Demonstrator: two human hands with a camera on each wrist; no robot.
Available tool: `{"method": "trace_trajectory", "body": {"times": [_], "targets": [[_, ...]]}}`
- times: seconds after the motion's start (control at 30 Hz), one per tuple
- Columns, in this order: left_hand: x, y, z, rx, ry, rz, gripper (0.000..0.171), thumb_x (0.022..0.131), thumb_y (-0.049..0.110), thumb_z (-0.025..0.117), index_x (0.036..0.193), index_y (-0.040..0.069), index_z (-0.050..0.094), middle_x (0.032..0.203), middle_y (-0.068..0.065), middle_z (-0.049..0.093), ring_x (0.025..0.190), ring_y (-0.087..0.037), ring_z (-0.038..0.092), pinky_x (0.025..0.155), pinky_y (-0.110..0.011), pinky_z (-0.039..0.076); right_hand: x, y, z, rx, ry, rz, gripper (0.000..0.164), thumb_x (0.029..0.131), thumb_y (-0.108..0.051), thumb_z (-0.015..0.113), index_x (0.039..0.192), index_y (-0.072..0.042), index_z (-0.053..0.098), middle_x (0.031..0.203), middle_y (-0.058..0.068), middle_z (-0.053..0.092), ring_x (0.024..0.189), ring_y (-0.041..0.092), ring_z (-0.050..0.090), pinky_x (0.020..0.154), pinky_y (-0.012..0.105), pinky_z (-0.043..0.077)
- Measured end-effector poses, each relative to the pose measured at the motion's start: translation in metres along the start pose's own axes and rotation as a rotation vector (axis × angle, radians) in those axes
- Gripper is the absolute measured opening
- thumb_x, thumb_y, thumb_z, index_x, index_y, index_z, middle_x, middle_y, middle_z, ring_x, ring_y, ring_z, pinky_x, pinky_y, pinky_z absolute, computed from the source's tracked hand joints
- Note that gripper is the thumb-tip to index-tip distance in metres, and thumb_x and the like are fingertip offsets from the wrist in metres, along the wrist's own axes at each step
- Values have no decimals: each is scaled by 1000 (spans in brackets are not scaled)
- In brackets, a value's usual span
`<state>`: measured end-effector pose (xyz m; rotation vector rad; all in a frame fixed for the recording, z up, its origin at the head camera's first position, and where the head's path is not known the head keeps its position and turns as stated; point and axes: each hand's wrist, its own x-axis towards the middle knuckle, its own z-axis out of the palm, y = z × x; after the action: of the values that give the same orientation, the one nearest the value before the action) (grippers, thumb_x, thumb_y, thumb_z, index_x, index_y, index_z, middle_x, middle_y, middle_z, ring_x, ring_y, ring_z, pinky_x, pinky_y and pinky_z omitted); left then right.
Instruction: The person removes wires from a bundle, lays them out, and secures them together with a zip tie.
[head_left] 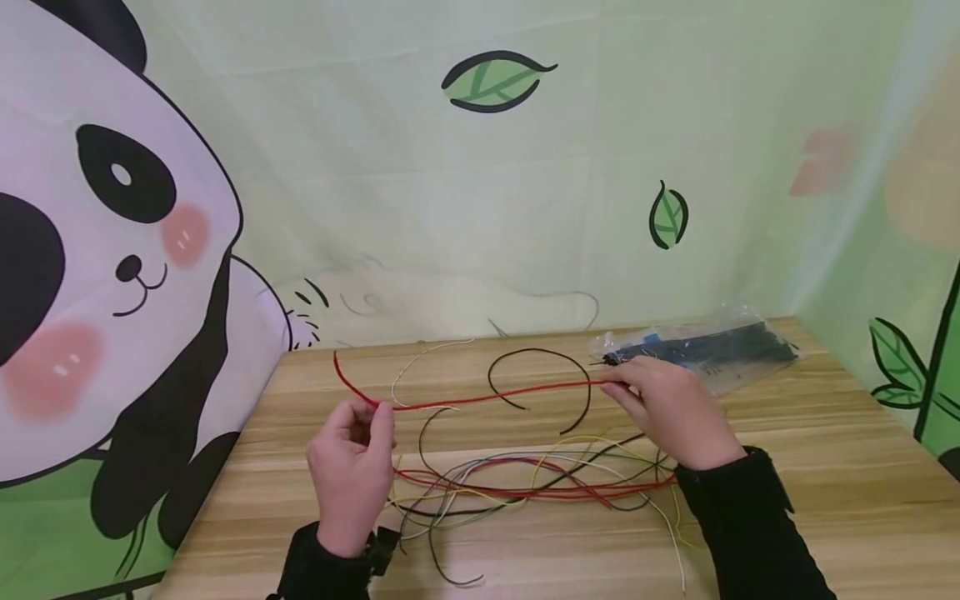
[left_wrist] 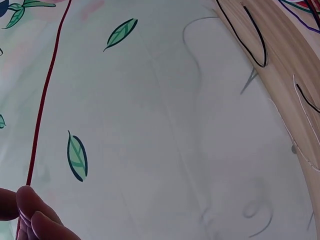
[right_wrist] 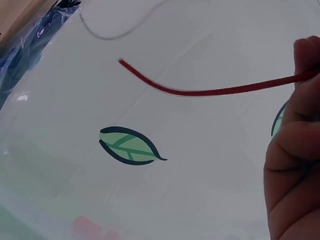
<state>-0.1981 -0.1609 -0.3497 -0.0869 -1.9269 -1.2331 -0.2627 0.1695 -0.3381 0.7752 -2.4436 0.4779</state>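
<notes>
A red wire point(head_left: 487, 397) is stretched nearly straight between two hands above a wooden table. My left hand point(head_left: 348, 471) pinches it between thumb and fingers, and a short end curves up past that grip. On the other side, my right hand point(head_left: 675, 412) pinches the wire with thumb and fingertips. In the right wrist view, a bent free end of the red wire point(right_wrist: 200, 93) sticks out beyond the fingers. The left wrist view has the wire point(left_wrist: 42, 100) running up from the fingertips point(left_wrist: 31, 197). Below the hands lies a loose tangle of red, black, yellow and white wires point(head_left: 585, 492).
Behind the red wire, a curled black wire point(head_left: 538, 350) and a thin white wire point(head_left: 396, 379) lie on the wooden table point(head_left: 262, 483). A clear plastic bag point(head_left: 708, 354) with long dark strips sits at the back right. A printed cloth point(head_left: 375, 167) hangs behind the table.
</notes>
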Motion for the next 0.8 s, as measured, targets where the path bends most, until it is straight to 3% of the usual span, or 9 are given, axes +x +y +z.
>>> {"method": "trace_trajectory", "body": {"times": [0.27, 0.43, 0.63, 0.8], "targets": [[3, -3, -3, 1, 30, -75, 10, 88, -2, 61, 79, 2, 62, 60, -3, 57, 48, -9, 50, 44, -21, 38, -1, 7, -2, 4, -109, 107, 9, 88, -20, 70, 91, -13, 73, 82, 0, 68, 65, 11, 58, 59, 32, 44], [4, -7, -5, 25, 15, -65, 13, 90, 3, 62, 78, 4, 62, 61, -1, 58, 49, -11, 52, 44, -21, 40, -2, 12, -1, 13, -196, 173, 8, 88, -20, 70, 91, -13, 74, 77, -4, 67, 60, 8, 53, 58, 31, 42], [5, -23, -1, 215, -53, -55, 27, 92, 6, 58, 66, 10, 56, 54, 2, 51, 44, -13, 44, 42, -24, 33, -5, 15, 1, 43, -355, 206, 3, 88, -18, 70, 86, -17, 71, 73, -7, 62, 62, 8, 53, 60, 32, 44], [5, -39, 1, 422, -159, -74, 13, 86, 5, 60, 73, 7, 61, 61, -3, 58, 49, -13, 47, 47, -27, 38, -8, 20, 6, 85, -471, 246, 11, 86, -15, 72, 76, -18, 67, 67, -8, 57, 58, 11, 46, 56, 30, 38]]}}
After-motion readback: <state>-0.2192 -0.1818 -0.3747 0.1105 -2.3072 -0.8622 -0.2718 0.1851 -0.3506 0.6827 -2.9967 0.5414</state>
